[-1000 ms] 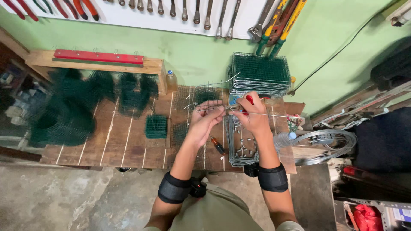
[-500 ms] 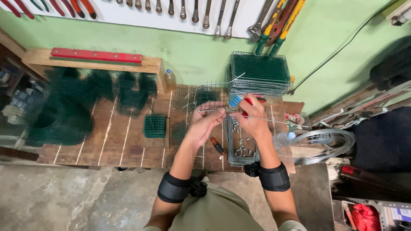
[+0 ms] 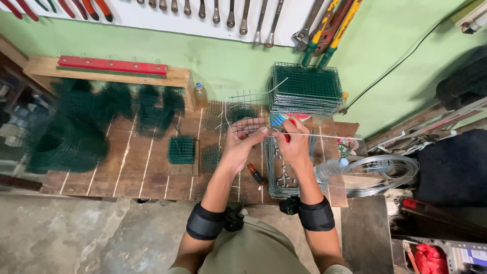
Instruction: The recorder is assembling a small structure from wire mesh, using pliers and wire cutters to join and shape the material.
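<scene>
Left hand (image 3: 242, 143) and right hand (image 3: 293, 143) raised together, fingers pinched.

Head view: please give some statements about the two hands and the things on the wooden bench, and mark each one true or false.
1. Both hands are raised together over the wooden bench. True.
2. The left hand holds a piece of bare wire mesh. True.
3. The right hand is resting flat on the coil of wire. False: it is up beside the left hand, holding a red-handled tool; the coil lies apart to the right.
4. The stack of green mesh panels stands against the wall. True.
5. The tools on the wall lie on the bench. False: they hang above it.
</scene>
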